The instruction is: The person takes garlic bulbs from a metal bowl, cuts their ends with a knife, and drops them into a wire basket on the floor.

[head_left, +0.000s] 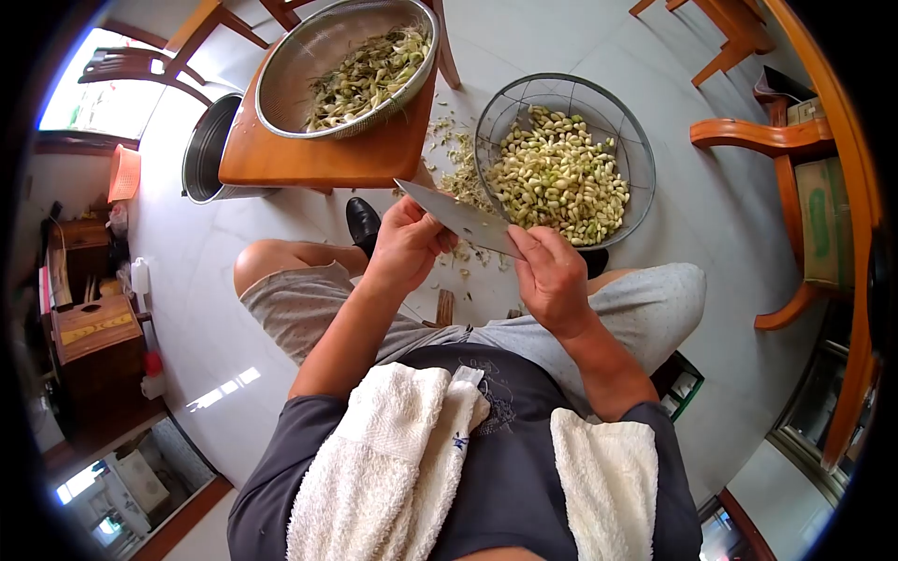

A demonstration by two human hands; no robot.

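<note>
A wide-bladed kitchen knife (463,220) is held across the front of my lap, its flat steel blade slanting down to the right. My right hand (554,280) grips its right end, thumb and forefinger pressed together there; the handle is hidden. At the blade's left part, my left hand (407,245) is closed with its thumb against the lower edge. Whatever sits between those fingers is hidden. Just beyond my right hand, a round wire-mesh basket (638,140) on the floor holds many small pale green-white bulbs (561,173).
A metal colander (281,89) of untrimmed, stringy bulbs (369,79) stands on a wooden chair (309,164). A metal bucket (208,154) is beside the chair. Trimmed scraps (463,173) litter the floor between chair and basket. White towels (374,458) hang over my chest.
</note>
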